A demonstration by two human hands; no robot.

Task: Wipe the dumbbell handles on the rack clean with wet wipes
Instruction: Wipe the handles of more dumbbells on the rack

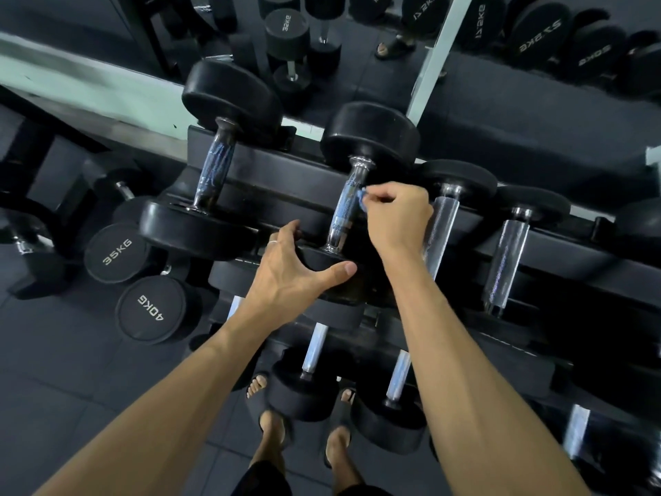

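Observation:
A large black dumbbell lies on the top shelf of the rack (558, 245), and its chrome handle (345, 209) points away from me. My right hand (397, 220) pinches a small bluish wet wipe (362, 200) against the right side of that handle. My left hand (293, 266) grips the near black head (332, 259) of the same dumbbell, thumb along its front. Another big dumbbell with a handle (214, 170) sits to the left on the same shelf.
Two smaller dumbbells (440, 223) (508, 252) lie to the right on the top shelf. Lower shelves hold several more. The 35KG (116, 253) and 40KG (152, 309) dumbbells stand on the dark floor at left. A mirror at the back reflects weights. My sandalled feet (304, 434) are below.

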